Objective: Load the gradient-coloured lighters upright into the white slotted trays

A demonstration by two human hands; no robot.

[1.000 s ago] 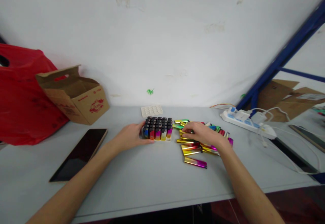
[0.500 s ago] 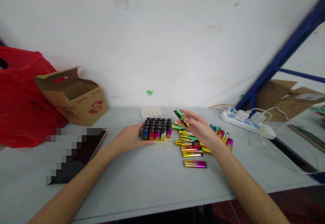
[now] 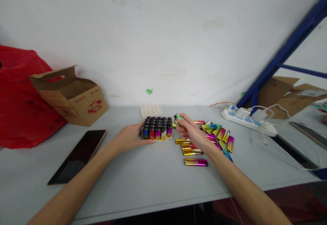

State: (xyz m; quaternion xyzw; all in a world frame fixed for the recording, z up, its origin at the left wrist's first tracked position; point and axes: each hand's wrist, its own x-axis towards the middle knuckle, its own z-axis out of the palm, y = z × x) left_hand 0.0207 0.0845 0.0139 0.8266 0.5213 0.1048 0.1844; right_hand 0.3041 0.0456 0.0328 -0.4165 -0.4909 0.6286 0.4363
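Rows of upright lighters [image 3: 157, 133] with black tops stand packed together in a pale tray [image 3: 169, 138]. My left hand [image 3: 130, 137] grips the left side of this block, its thumb along the front and its fingers behind, partly hidden. Just right of the block, my right hand [image 3: 190, 132] pinches a green metallic lighter [image 3: 178, 116], tilted with its black top up and to the left. Beneath and beyond that hand lies a loose pile of shiny lighters [image 3: 213, 134], partly covered by it. One gold and purple lighter [image 3: 196, 162] lies apart at the front.
A white tray with round hollows [image 3: 151, 110] lies behind the block. To the left are a dark tablet [image 3: 78, 157], an open cardboard box [image 3: 84, 104] and a red bag [image 3: 22, 99]. A white power strip [image 3: 249, 122] with cables sits at the right, near a blue frame [image 3: 270, 73].
My right hand has turned and closed more around the green lighter, drawing it slightly lower. My left hand stays at the block. The view has shifted a little.
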